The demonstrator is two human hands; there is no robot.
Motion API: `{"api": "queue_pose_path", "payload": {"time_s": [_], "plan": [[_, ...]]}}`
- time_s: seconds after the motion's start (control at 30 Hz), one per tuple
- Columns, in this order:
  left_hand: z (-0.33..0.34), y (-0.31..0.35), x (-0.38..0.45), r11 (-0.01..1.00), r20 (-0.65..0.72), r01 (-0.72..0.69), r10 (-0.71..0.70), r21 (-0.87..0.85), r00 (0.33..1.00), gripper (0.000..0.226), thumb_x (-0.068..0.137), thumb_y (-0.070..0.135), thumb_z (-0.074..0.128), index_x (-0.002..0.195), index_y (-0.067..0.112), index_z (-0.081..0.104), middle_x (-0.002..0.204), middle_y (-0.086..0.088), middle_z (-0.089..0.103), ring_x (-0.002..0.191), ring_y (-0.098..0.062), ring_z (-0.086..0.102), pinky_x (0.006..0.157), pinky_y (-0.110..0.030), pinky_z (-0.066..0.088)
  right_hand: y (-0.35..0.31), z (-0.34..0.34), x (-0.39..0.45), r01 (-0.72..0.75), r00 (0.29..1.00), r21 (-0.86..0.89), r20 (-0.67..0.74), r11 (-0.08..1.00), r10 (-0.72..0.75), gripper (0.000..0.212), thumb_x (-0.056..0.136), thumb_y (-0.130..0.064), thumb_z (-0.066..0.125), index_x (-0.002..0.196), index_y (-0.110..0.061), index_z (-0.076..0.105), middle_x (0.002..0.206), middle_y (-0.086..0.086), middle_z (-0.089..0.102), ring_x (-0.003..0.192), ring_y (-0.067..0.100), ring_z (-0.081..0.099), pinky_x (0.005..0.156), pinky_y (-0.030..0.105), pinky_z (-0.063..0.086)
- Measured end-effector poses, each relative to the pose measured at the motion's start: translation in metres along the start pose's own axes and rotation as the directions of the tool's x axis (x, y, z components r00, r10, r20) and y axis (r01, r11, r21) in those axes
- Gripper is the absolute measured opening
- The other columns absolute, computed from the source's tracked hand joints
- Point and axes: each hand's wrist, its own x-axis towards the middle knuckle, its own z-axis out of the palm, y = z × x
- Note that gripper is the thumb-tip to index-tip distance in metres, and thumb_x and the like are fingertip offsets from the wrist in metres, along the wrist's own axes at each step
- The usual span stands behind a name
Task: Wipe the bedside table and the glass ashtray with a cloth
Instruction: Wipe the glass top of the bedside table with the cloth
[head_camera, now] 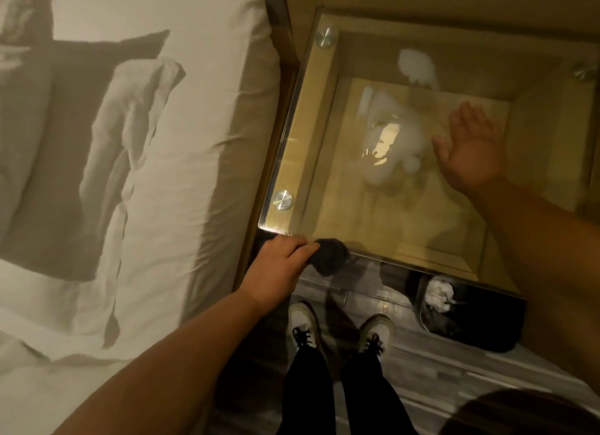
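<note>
The bedside table (302, 120) has a glass top on a pale wooden frame, with round metal studs at its corners. Bright reflections lie on the middle of the glass. My left hand (282, 264) grips a dark grey cloth (331, 256) at the table's near left corner, right at the glass edge. My right hand (470, 149) lies flat on the glass with fingers spread, to the right of the reflections. No glass ashtray is visible in this view.
A bed with white sheets and pillows (130, 162) fills the left side, close against the table. A black waste bin (470, 318) with crumpled paper stands on the floor under the table's near right corner. My feet in pale shoes (341, 330) stand on grey floorboards.
</note>
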Motion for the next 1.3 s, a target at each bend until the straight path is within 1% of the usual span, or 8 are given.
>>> {"api": "queue_pose_path", "payload": {"time_s": [0.07, 0.17, 0.4, 0.6, 0.73, 0.9, 1.13, 1.3], "plan": [[-0.015, 0.001, 0.002, 0.998, -0.003, 0.024, -0.024, -0.06, 1.0, 0.039, 0.084, 0.011, 0.059, 0.122, 0.005, 0.062, 0.112, -0.016, 0.064, 0.096, -0.035, 0.059, 0.079, -0.044, 0.05, -0.002, 0.001, 0.0, -0.019, 1.0, -0.022, 0.01, 1.0, 0.019, 0.074, 0.093, -0.055, 0.014, 0.148, -0.007, 0.028, 0.157, 0.015, 0.022, 0.145, 0.029, 0.016, 0.116, 0.047, 0.01], [-0.04, -0.001, 0.058, 0.987, -0.161, 0.065, -0.089, -0.15, 0.983, 0.037, 0.084, 0.01, 0.052, 0.119, 0.004, 0.061, 0.11, -0.016, 0.063, 0.098, -0.029, 0.054, 0.085, -0.039, 0.045, -0.002, 0.0, 0.001, -0.034, 0.999, -0.045, -0.008, 0.998, 0.034, 0.07, 0.093, -0.052, 0.018, 0.146, -0.008, 0.032, 0.155, 0.014, 0.026, 0.144, 0.028, 0.019, 0.115, 0.046, 0.012], [-0.077, -0.031, 0.312, 0.984, -0.289, 0.108, -0.145, -0.139, 0.946, 0.038, 0.092, 0.018, 0.055, 0.13, 0.012, 0.055, 0.118, -0.014, 0.058, 0.11, -0.029, 0.05, 0.094, -0.033, 0.036, 0.001, 0.003, 0.006, -0.002, 1.0, -0.079, -0.003, 0.997, 0.002, 0.067, 0.09, -0.047, 0.027, 0.139, -0.003, 0.042, 0.147, 0.02, 0.039, 0.137, 0.036, 0.033, 0.109, 0.053, 0.024], [-0.051, -0.068, 0.425, 0.994, -0.01, 0.016, -0.015, 0.105, 1.0, 0.049, 0.096, 0.036, 0.047, 0.142, 0.021, 0.041, 0.146, -0.012, 0.04, 0.132, -0.032, 0.035, 0.108, -0.042, 0.028, 0.008, 0.014, 0.004, 0.019, 0.997, -0.079, -0.073, 0.997, -0.025, 0.064, 0.089, -0.044, 0.032, 0.14, -0.006, 0.037, 0.149, 0.017, 0.036, 0.139, 0.031, 0.028, 0.111, 0.049, 0.022], [-0.033, -0.075, 0.423, 0.991, -0.014, -0.039, 0.041, 0.13, 0.999, 0.05, 0.098, 0.038, 0.04, 0.144, 0.02, 0.037, 0.153, -0.01, 0.032, 0.14, -0.03, 0.026, 0.115, -0.044, 0.019, 0.005, 0.01, 0.004, 0.017, 0.998, -0.098, -0.062, 0.995, -0.024, 0.066, 0.089, -0.044, 0.029, 0.142, -0.006, 0.036, 0.152, 0.016, 0.032, 0.142, 0.031, 0.025, 0.113, 0.046, 0.014], [-0.032, -0.059, 0.388, 0.987, -0.02, -0.125, 0.128, 0.105, 0.992, 0.048, 0.097, 0.031, 0.046, 0.141, 0.014, 0.043, 0.15, -0.011, 0.037, 0.138, -0.03, 0.032, 0.112, -0.045, 0.024, 0.0, 0.003, 0.0, 0.02, 0.998, -0.091, -0.057, 0.996, -0.025, 0.066, 0.09, -0.044, 0.031, 0.143, -0.005, 0.037, 0.152, 0.016, 0.032, 0.142, 0.031, 0.024, 0.114, 0.049, 0.018], [0.006, -0.005, 0.234, 0.983, 0.018, -0.157, 0.156, 0.099, 0.988, 0.045, 0.095, 0.032, 0.049, 0.138, 0.02, 0.047, 0.149, -0.006, 0.04, 0.138, -0.026, 0.033, 0.11, -0.047, 0.025, -0.002, 0.002, -0.002, 0.025, 0.997, -0.047, -0.067, 0.999, -0.028, 0.064, 0.091, -0.041, 0.034, 0.144, -0.006, 0.035, 0.154, 0.016, 0.029, 0.143, 0.03, 0.021, 0.115, 0.049, 0.016], [0.033, 0.025, 0.135, 0.985, 0.026, -0.158, 0.156, 0.063, 0.987, 0.044, 0.093, 0.029, 0.053, 0.136, 0.019, 0.049, 0.147, -0.007, 0.042, 0.138, -0.027, 0.033, 0.111, -0.046, 0.025, 0.002, 0.007, -0.002, 0.023, 0.999, -0.072, -0.044, 0.997, -0.026, 0.068, 0.094, -0.049, 0.021, 0.149, -0.01, 0.025, 0.157, 0.012, 0.021, 0.145, 0.026, 0.014, 0.116, 0.045, 0.009]]}}
